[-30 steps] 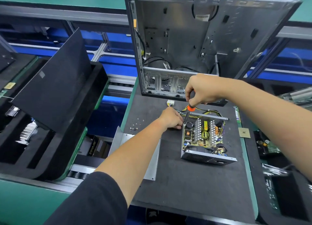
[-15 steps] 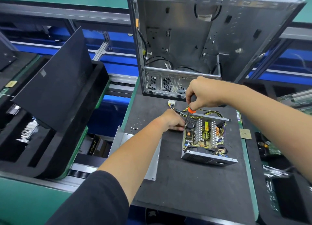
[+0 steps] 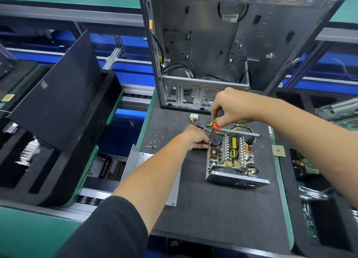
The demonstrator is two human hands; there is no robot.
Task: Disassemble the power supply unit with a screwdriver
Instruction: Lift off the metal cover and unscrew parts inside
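The power supply unit point(image 3: 232, 157) lies open on the black mat point(image 3: 222, 209), its circuit board with coils, heat sinks and wires exposed. My right hand point(image 3: 230, 107) grips a screwdriver point(image 3: 217, 125) with a black and orange handle, held upright over the unit's far left corner; the tip is hidden among the parts. My left hand point(image 3: 195, 138) rests against the unit's left wall near that corner, fingers curled at its edge. Yellow and black cables point(image 3: 209, 125) run from the unit to a white connector point(image 3: 194, 116).
An empty computer case point(image 3: 222, 44) stands upright at the back of the mat. A bent metal cover point(image 3: 139, 160) lies under my left forearm. Several loose screws point(image 3: 153, 144) sit left of the unit. A black panel point(image 3: 58, 95) leans on foam trays at left.
Both hands stay at the unit's far left corner. My right hand has shifted slightly on the screwdriver handle; the view has moved a little.
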